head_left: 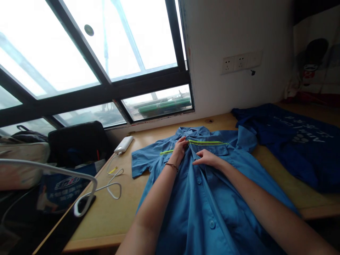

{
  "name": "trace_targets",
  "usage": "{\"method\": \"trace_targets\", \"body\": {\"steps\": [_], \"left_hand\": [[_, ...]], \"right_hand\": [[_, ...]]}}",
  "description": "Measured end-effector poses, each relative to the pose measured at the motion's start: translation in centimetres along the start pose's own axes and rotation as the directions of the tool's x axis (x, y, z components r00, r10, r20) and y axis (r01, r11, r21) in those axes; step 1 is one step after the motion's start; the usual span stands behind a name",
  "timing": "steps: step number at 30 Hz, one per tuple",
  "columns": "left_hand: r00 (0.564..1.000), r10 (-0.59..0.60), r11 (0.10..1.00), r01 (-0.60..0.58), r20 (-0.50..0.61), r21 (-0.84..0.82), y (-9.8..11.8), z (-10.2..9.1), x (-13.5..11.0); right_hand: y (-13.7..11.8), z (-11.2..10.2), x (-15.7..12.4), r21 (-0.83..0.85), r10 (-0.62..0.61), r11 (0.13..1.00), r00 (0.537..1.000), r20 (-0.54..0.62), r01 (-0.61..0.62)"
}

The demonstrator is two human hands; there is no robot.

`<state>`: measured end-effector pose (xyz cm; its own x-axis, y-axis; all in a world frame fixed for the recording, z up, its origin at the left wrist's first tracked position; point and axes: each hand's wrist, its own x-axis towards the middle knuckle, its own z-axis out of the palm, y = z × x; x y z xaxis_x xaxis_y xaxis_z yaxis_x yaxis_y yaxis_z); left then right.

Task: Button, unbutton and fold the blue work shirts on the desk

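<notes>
- Left fingers: your left hand (180, 148) pinches the front edge of the blue shirt (175, 202) just below the collar (195, 131), fingertips drawn together.
- Right fingers: your right hand (208, 158) holds cloth a little lower on the same front edge, thumb and forefinger narrow on the fabric.
- Shirt: it lies front up on the tabletop (101, 223), collar away from you. Two buttons, an upper one (199, 181) and a lower one (211, 224), show below your hands.
- Step in hand: judged to be work on the upper front closure; whether you are fastening or unfastening cannot be told.
- Next move: likely calls for aligning both front edges, with one hand steadying the cloth.
- Surroundings: a white power bank (124, 144) lies left of the shirt, a dark blue garment (289, 141) right.
</notes>
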<state>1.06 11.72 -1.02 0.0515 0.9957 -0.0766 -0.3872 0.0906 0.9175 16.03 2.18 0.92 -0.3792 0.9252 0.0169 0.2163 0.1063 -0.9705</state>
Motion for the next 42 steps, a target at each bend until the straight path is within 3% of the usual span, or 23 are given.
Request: {"method": "trace_targets", "body": {"steps": [3,6,8,11,12,15,18,20,24,29,31,33,37,42], "left_hand": [[0.998,-0.005,1.000,0.004,0.068,0.018,0.2,0.2,-0.5],[0.991,0.036,0.997,-0.045,0.125,0.067,0.3,0.5,-1.0],[0.996,0.046,0.989,-0.056,0.074,0.135,0.7,0.5,-1.4],[0.989,0.099,0.950,-0.063,-0.106,0.305,1.4,0.5,-2.4],[0.987,0.121,0.925,-0.072,-0.108,0.374,1.6,0.5,-2.9],[0.989,0.089,0.794,-0.143,0.120,0.591,1.4,0.6,-5.2],[0.942,0.126,0.628,-0.318,0.311,0.710,0.2,0.5,-7.4],[0.922,0.218,0.558,-0.387,0.320,0.734,-0.6,0.4,-8.2],[0.925,0.280,0.529,-0.372,0.256,0.763,-1.1,0.1,-8.3],[0.951,0.207,0.595,-0.309,0.230,0.742,-0.5,-0.5,-7.9],[0.978,0.056,0.717,-0.178,0.199,0.674,-0.2,-0.8,-8.0],[0.973,-0.130,0.843,0.006,0.193,0.538,0.2,-1.0,-8.3],[0.914,-0.312,0.930,0.238,0.258,0.280,0.9,-1.6,-8.5],[0.896,-0.348,0.937,0.330,0.274,0.113,1.1,-2.1,-8.1]], "right_hand": [[0.0,0.3,-0.1,0.165,0.044,0.985,0.999,-0.008,-0.042],[0.1,0.4,-0.1,0.423,0.154,0.898,0.987,-0.040,-0.123],[0.1,0.3,0.1,0.561,0.238,0.808,0.971,-0.036,-0.177],[0.3,-0.2,0.6,0.702,0.335,0.681,0.941,-0.046,-0.208],[0.5,-0.4,0.8,0.738,0.362,0.646,0.930,-0.068,-0.197],[1.1,-1.2,1.4,0.797,0.415,0.584,0.900,-0.133,-0.152],[1.6,-1.6,1.8,0.804,0.426,0.577,0.892,-0.150,-0.140],[1.8,-1.7,1.8,0.804,0.421,0.579,0.895,-0.150,-0.137],[1.7,-1.5,1.7,0.791,0.409,0.595,0.900,-0.149,-0.140],[1.6,-0.6,1.3,0.604,0.275,0.790,0.943,-0.186,-0.111],[1.7,0.0,1.2,0.519,0.242,0.845,0.957,-0.162,-0.126],[1.9,0.4,1.2,0.473,0.251,0.868,0.955,-0.156,-0.151],[1.7,0.8,0.9,0.515,0.309,0.835,0.939,-0.150,-0.192],[0.6,0.6,0.4,0.693,0.397,0.677,0.916,-0.060,-0.248]]}}
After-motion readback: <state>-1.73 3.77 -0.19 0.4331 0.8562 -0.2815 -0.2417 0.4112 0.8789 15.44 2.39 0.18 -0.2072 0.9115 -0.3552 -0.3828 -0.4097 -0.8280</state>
